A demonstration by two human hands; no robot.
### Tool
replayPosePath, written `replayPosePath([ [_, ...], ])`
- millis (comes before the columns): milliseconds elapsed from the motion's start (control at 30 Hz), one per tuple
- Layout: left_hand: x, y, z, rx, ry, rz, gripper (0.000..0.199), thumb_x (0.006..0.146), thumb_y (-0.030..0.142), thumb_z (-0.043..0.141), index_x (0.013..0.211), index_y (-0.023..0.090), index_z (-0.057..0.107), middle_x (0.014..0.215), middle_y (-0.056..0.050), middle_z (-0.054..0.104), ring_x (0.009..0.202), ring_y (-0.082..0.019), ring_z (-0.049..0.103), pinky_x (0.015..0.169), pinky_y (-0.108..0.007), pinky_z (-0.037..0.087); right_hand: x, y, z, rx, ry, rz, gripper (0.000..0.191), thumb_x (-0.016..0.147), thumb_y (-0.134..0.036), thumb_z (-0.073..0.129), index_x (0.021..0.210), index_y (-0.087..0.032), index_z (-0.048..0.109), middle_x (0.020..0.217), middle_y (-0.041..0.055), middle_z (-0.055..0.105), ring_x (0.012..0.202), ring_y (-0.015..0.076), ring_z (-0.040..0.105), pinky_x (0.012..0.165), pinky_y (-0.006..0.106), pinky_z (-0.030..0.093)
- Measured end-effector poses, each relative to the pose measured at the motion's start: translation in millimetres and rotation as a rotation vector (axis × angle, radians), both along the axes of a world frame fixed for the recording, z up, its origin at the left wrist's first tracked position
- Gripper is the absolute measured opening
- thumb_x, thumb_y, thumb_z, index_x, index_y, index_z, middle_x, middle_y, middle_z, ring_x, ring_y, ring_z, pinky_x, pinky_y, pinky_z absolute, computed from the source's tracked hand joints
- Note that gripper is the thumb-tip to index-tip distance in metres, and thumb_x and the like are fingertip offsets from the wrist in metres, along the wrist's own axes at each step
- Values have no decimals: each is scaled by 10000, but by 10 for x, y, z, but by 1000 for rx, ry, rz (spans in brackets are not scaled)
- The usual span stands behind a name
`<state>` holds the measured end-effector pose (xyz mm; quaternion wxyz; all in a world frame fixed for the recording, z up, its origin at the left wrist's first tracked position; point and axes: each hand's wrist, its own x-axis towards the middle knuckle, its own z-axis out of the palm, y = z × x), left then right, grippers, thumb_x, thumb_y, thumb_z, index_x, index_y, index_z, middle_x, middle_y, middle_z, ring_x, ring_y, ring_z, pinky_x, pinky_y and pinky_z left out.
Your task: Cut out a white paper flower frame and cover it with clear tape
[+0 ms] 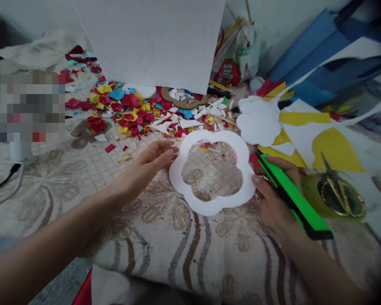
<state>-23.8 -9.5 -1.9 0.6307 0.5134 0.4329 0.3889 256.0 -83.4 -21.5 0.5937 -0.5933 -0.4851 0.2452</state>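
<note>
A white flower-shaped paper ring (213, 205) is held up between my two hands, over the patterned tablecloth. My left hand (150, 161) meets its left edge, with the thumb and fingers brought together there. The right edge sits at the thumb and fingers of my right hand (273, 190). That same hand also holds a bright green cutter with a black edge (294, 197), which slants down to the right across the palm. Through the ring's opening, the cloth and a few paper bits show.
Colored paper scraps (130, 110) lie behind the ring, below a white board (155, 42). White cloud-shaped paper pieces (258, 120) are at the back right. Gold-handled scissors (343, 195) stand at the right, near yellow paper (339, 148) and a blue bag (311, 46).
</note>
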Motion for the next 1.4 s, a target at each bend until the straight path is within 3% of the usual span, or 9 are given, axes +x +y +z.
replayPosePath([
  [233, 67, -14, 51, -95, -66, -26, 312, 844, 271, 579, 1136, 163, 565, 1114, -75, 630, 940, -171, 596, 827, -314, 482, -101, -36, 93, 51, 91, -52, 428, 687, -234, 740, 1068, -293, 554, 815, -5, 592, 487, 96, 473, 342, 225, 358],
  [467, 74, -26, 90, -176, -138, 17, 162, 803, 181, 596, 957, 150, 639, 895, -39, 682, 811, -144, 624, 778, -285, 504, -88, -33, 65, 26, 128, -33, 409, 689, -237, 742, 1054, -310, 572, 847, 17, 596, 489, 105, 480, 328, 243, 345],
  [700, 90, -8, 88, -256, -235, 52, 176, 859, 261, 547, 927, 130, 644, 797, -73, 707, 773, -171, 653, 734, -296, 515, -104, -3, 87, -21, 219, -27, 386, 675, -241, 747, 1015, -314, 581, 813, -5, 585, 483, 93, 462, 353, 245, 335],
  [900, 61, -1, 81, -193, -210, -19, 227, 819, 327, 619, 908, 119, 638, 809, -69, 696, 758, -163, 636, 738, -296, 492, -131, 0, 106, -51, 262, -21, 404, 666, -243, 748, 1025, -277, 566, 795, -23, 578, 462, 64, 446, 359, 214, 336],
  [1067, 31, -16, 89, -114, -139, -114, 244, 747, 234, 700, 960, 140, 624, 862, -34, 680, 726, -121, 608, 698, -253, 469, -98, 8, 70, -52, 257, -12, 413, 679, -261, 742, 1044, -262, 549, 808, -23, 585, 462, 65, 460, 357, 213, 355],
  [1400, 20, 13, 73, -66, -141, -129, 265, 768, 292, 692, 981, 150, 625, 857, -30, 672, 740, -127, 607, 729, -264, 469, -116, 0, 46, -79, 272, 21, 459, 689, -280, 735, 1104, -274, 539, 837, -23, 591, 449, 52, 464, 357, 203, 348],
])
